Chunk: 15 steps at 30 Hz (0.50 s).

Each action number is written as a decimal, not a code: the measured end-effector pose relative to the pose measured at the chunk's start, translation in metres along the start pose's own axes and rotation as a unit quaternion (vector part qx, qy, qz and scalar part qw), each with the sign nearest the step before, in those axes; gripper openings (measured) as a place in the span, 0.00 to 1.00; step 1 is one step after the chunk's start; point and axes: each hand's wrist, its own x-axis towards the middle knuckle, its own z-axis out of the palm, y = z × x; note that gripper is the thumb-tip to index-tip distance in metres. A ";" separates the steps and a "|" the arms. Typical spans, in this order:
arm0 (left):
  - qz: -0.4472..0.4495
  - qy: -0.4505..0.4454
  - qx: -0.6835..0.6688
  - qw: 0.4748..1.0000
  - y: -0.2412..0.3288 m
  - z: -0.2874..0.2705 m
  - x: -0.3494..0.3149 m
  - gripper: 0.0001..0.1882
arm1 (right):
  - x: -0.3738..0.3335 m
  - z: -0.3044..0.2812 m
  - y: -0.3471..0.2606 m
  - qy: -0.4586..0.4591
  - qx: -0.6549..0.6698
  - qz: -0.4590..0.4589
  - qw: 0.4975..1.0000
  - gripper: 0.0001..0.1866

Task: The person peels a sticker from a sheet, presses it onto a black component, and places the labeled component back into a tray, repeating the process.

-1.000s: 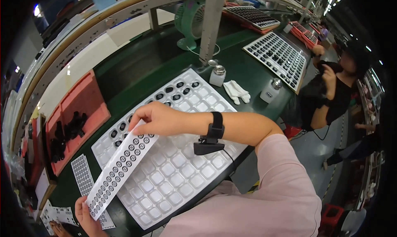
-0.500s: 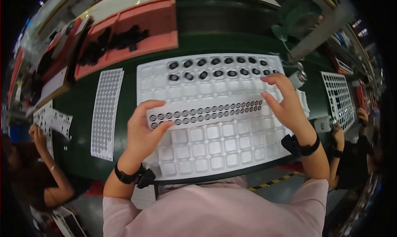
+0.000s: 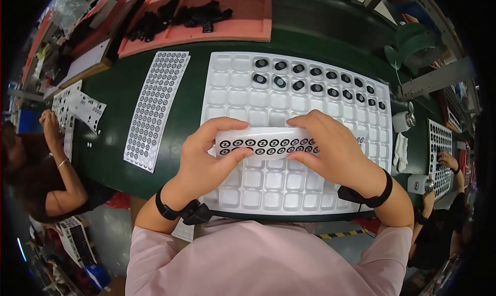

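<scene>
A white strip (image 3: 274, 134) with two rows of round black stickers is stretched between both hands above a white tray. My left hand (image 3: 204, 154) pinches its left end, thumb in front and fingers behind. Gripping the strip further along is my right hand (image 3: 336, 154), and the rest of the strip sticks out past that hand. Below lies the white compartment tray (image 3: 231, 97), with small black oval parts (image 3: 316, 72) sitting in the cells of its two far rows. The hands and strip hide the tray's middle cells.
Sticker sheets (image 3: 157, 107) lie left of the tray on the green table. A pink bin (image 3: 248, 29) with black parts (image 3: 201, 16) stands far left. Metal-topped white containers (image 3: 403, 121) and a white cloth (image 3: 400, 151) are at right. People work at both sides.
My right hand has gone from open over the tray's right side to gripping the strip, closer to my left hand. The whole view has shifted, with the table's things now further right and up.
</scene>
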 end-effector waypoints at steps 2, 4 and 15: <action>-0.043 0.009 -0.033 0.998 0.001 -0.001 0.000 0.19 | 0.001 -0.005 -0.004 -0.019 0.000 0.000 1.000 0.27; -0.065 0.006 -0.047 0.997 0.000 -0.002 0.001 0.19 | 0.001 -0.006 -0.006 -0.019 0.010 0.003 1.000 0.26; 0.020 -0.063 0.082 0.994 -0.011 -0.007 -0.001 0.14 | -0.003 -0.007 -0.010 -0.079 0.024 0.062 0.995 0.13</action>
